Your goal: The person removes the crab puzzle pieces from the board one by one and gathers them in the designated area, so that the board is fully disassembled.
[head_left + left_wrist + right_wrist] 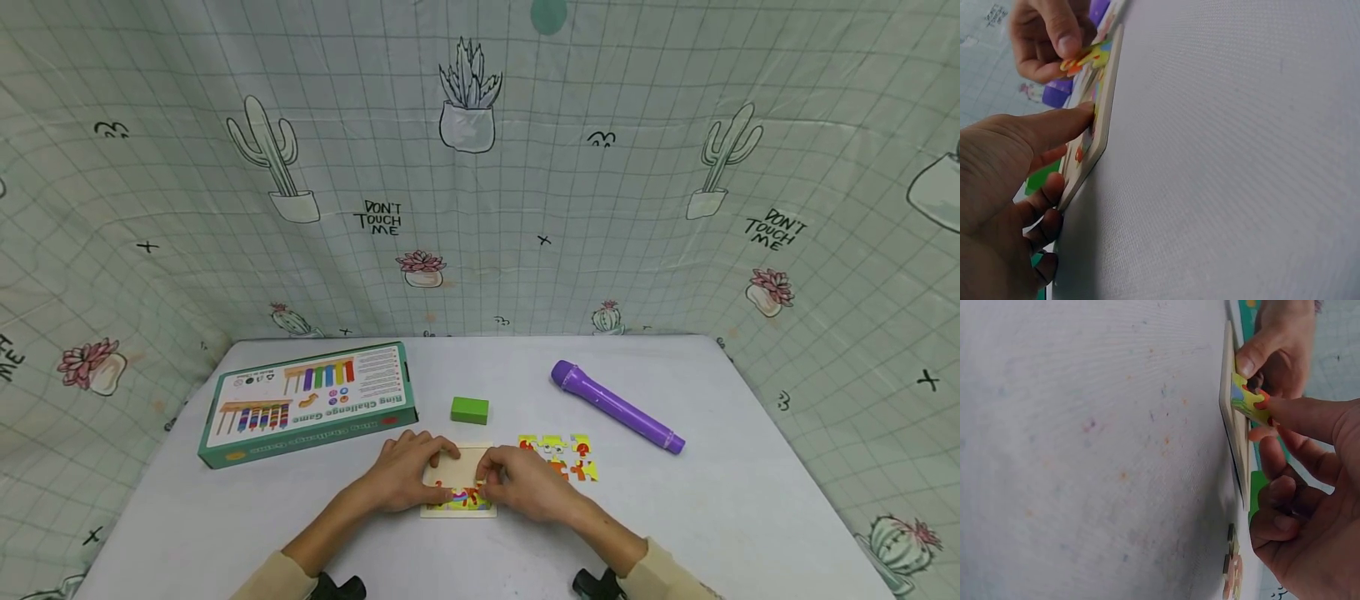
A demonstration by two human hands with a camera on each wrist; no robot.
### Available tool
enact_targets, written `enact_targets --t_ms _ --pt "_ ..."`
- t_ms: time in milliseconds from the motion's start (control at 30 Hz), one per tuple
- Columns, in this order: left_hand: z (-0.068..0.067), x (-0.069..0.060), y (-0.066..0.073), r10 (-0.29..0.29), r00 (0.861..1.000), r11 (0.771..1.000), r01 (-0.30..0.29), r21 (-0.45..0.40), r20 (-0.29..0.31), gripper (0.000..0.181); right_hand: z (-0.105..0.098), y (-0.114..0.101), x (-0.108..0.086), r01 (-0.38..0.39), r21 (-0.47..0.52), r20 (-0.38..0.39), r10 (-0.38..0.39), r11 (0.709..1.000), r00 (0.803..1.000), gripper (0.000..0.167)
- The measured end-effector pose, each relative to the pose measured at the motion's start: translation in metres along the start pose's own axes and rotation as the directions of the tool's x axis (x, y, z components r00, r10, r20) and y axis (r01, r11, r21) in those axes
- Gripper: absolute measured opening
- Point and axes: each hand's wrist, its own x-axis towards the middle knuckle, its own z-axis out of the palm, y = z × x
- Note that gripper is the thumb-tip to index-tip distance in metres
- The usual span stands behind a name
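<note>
In the head view a shallow wooden puzzle tray [463, 462] lies on the table, with colourful jigsaw pieces [461, 503] along its near side. My left hand [402, 473] holds the tray at its left side. Its thumb [1063, 130] presses on the fitted pieces, while the other fingers bend along the tray's edge. My right hand [531, 483] pinches a yellow puzzle piece [1249, 402] between thumb and fingers. In both wrist views that piece is tilted up over the near right part of the tray.
Several loose puzzle pieces [581, 471] lie right of the tray, partly behind my right hand. A green block [469, 410] sits beyond the tray. A green-edged game box [315, 400] lies at the left, and a purple toy microphone [618, 407] at the right.
</note>
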Motion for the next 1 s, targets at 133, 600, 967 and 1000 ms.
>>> enact_targets --t_ms 133,600,967,1000 --pt "0.002 0.001 0.000 0.000 1.000 1.000 0.000 -0.006 -0.002 0.045 -0.003 -0.002 -0.002 0.008 0.021 0.010 -0.008 1.000 1.000 0.012" --pt "0.002 0.001 -0.003 0.013 1.000 1.000 -0.013 0.002 0.005 0.043 -0.054 0.027 -0.035 -0.032 0.018 0.014 0.032 0.999 0.999 0.007" --pt "0.001 0.000 -0.005 0.039 0.999 0.999 -0.038 -0.002 0.020 0.043 -0.087 0.061 -0.070 -0.088 -0.061 0.080 0.092 0.994 0.993 0.009" --pt "0.001 0.000 -0.005 0.040 0.999 0.999 -0.040 -0.005 0.022 0.043 -0.088 0.063 -0.072 -0.092 -0.066 0.080 0.097 0.994 0.992 0.009"
